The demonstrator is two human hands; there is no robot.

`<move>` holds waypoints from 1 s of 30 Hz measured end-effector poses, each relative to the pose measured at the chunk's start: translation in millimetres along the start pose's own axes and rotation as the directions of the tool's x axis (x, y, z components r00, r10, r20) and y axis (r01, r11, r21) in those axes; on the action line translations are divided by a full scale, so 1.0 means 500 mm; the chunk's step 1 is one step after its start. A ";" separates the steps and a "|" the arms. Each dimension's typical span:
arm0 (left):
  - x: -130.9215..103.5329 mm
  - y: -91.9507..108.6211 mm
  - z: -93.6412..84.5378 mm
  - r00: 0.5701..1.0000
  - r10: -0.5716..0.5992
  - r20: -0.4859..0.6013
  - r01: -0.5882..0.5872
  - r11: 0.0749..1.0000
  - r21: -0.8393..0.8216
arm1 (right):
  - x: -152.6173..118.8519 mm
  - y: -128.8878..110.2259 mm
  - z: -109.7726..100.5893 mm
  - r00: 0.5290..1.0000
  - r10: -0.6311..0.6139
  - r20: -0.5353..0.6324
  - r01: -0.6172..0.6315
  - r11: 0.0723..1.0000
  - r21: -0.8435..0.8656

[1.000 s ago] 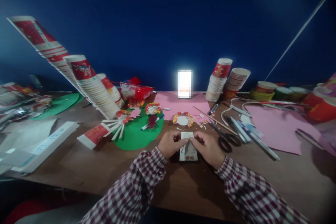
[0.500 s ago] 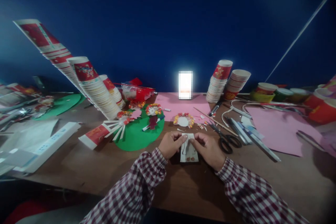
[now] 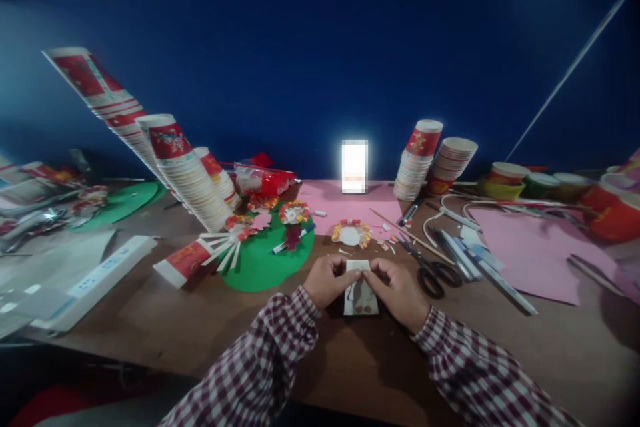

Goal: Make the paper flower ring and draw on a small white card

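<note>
Both hands grip a small white piece of paper (image 3: 361,301) with a drawing on it: dark lines and two brown spots near its lower edge. My left hand (image 3: 327,280) pinches its left side, thumb on top, and my right hand (image 3: 397,290) does the same on the right. The two thumb tips nearly meet over the upper part of the paper. Fingers beneath it are hidden. Just beyond lies a flattened cup piece with a white round centre and a red-yellow fringe (image 3: 352,235). Black-handled scissors (image 3: 437,277) rest right of my right hand.
Stacks of paper cups stand left (image 3: 187,180) and right (image 3: 419,160). A green paper round (image 3: 260,273) holds cut cup flowers and a marker. Pink paper (image 3: 530,257), several pens (image 3: 460,253) and a wooden stick lie right. A white power strip (image 3: 103,283) sits left; a bright blurred screen stands behind.
My left thumb has slid right and down a little, closer to the right thumb at the middle of the paper. The whole view has shifted slightly downward. Both hands keep their grip.
</note>
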State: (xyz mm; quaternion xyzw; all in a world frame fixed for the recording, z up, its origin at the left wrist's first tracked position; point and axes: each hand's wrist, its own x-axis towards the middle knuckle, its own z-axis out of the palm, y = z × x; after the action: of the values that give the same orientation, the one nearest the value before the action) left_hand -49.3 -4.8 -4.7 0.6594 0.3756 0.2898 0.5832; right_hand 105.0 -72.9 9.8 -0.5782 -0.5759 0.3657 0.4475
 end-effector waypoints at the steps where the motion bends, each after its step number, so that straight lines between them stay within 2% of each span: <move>1: 0.000 0.001 0.000 1.000 -0.002 0.002 0.002 1.000 -0.001 | 0.000 -0.001 0.000 1.000 0.004 0.002 -0.004 1.000 0.008; 9: 0.002 -0.002 0.002 1.000 -0.003 -0.027 0.003 1.000 0.012 | 0.002 0.000 0.002 1.000 -0.011 -0.020 0.011 1.000 0.002; 17: 0.002 0.013 0.009 1.000 0.012 -0.024 -0.012 1.000 0.014 | 0.003 0.002 0.001 0.996 -0.038 -0.078 0.035 0.999 -0.031; 30: -0.003 0.000 0.028 0.980 0.078 -0.185 -0.066 0.995 0.071 | 0.006 0.023 0.003 0.984 -0.145 -0.100 0.136 0.986 -0.092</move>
State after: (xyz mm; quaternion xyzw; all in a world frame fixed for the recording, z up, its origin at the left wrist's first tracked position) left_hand -38.8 -13.7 -6.8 0.6608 0.4141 0.3592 0.5126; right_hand 107.8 -69.2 -1.4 -0.5733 -0.6057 0.2769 0.4773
